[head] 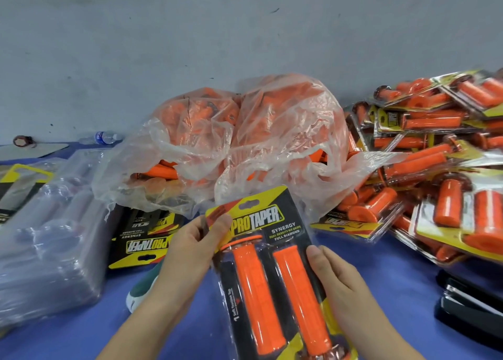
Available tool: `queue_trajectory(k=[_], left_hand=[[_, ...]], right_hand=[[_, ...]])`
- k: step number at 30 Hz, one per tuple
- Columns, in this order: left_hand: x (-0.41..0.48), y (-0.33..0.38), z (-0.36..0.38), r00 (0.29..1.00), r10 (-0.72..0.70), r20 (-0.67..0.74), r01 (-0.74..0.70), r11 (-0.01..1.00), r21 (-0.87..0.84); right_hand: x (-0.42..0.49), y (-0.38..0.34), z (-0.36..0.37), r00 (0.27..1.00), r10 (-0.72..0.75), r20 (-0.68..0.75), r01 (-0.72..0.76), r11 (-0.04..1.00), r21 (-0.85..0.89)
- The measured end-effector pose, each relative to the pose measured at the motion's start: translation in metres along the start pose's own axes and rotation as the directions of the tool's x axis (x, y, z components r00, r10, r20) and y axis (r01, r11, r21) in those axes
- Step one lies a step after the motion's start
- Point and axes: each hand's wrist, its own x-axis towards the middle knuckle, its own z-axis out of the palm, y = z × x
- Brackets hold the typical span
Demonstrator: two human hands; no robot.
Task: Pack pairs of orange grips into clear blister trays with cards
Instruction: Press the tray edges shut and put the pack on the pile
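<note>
Orange rubber grips (255, 286), two of them, sit side by side lengthwise inside a clear plastic blister tray (268, 253). It's backed by a yellow-and-black printed card (261, 218) that reads PROTAPER up top. The whole pack is held up off the blue work surface (386, 272), low in the middle of the view and tilted a bit.

The left hand (190, 245) pinches the pack's upper-left corner, with the thumb pressed on the front of the card and the fingers curled behind it. The right hand (337, 278) grips the right edge about mid-height, thumb flat on the front next to the right-hand grip, other fingers tucked round the back.

Just behind the pack there's a big crumpled clear plastic bag (272, 131) stuffed with loose orange grips. Off to the right is a messy heap of finished packs (435, 155), lying every which way. To the left, a small stack of spare yellow-and-black cards (144, 242) lies face up, and beside that a tall stack of empty clear trays (49, 240).

A green-and-white shoe (144, 286) pokes in near the left wrist. A black object with metal parts (468, 305) sits at the right edge; can't tell what it is. A small clear water bottle (104, 137) lies on its side against the grey wall (190, 46).
</note>
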Motion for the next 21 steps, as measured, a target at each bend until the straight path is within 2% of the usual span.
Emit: queue_trajectory(k=[3,6,8,12,14,16,21], left_hand=[[-0.001,0.001,0.004,0.999,-0.048,0.012,0.049,0.996,-0.073],[-0.008,-0.002,0.014,0.995,-0.086,-0.044,0.079,0.986,-0.144],[-0.018,-0.007,0.027,0.994,-0.094,-0.046,0.089,0.991,-0.099],[-0.047,-0.012,0.057,0.999,-0.031,0.020,0.028,0.990,0.138],[-0.050,-0.012,0.062,0.999,-0.030,0.030,0.028,0.998,0.061],[-0.048,-0.012,0.061,0.998,-0.046,-0.049,0.045,0.999,-0.004],[-0.029,-0.013,0.057,0.958,-0.080,-0.274,0.073,0.997,-0.034]], right_hand=[[-0.003,-0.002,0.001,0.999,-0.039,-0.025,0.040,0.999,0.024],[-0.002,-0.004,0.004,0.993,-0.094,-0.066,0.098,0.994,0.056],[0.002,-0.007,0.003,0.982,-0.108,-0.154,0.127,0.985,0.118],[0.009,-0.015,-0.009,0.951,-0.052,-0.303,0.130,0.961,0.243],[0.009,-0.019,-0.013,0.950,0.004,-0.311,0.095,0.949,0.301],[0.007,-0.019,-0.010,0.951,0.030,-0.308,0.068,0.950,0.304],[-0.009,-0.023,0.003,0.959,0.024,-0.283,0.044,0.971,0.234]])
